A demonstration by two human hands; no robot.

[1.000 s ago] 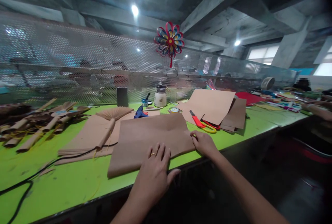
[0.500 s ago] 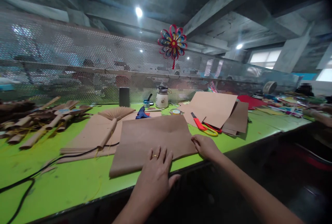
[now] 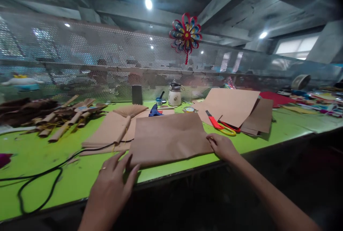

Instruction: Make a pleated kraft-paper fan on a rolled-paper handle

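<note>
A sheet of brown kraft paper (image 3: pixel 168 136), with a fold along its near edge, lies in front of me on the green table. My right hand (image 3: pixel 222 147) pinches its right edge between thumb and fingers. At the near left corner of the paper is my left hand (image 3: pixel 114 175), fingers apart and thumb spread; whether it touches the corner I cannot tell. Behind the paper's left side rests a pleated paper fan piece with a rolled handle (image 3: pixel 124 128), on a stack of brown sheets (image 3: pixel 103 131).
Red and yellow scissors (image 3: pixel 218 124) lie right of the paper, near more kraft sheets (image 3: pixel 233 104). A blue glue gun (image 3: pixel 154 110), a tape roll (image 3: pixel 189 109) and a white jug (image 3: pixel 174 96) stand behind. Rolled paper handles (image 3: pixel 63 129) and a black cord (image 3: pixel 60 166) are left.
My left hand has slid left from the middle of the paper's near edge to its left corner. My right hand still pinches the right edge. The view has shifted left.
</note>
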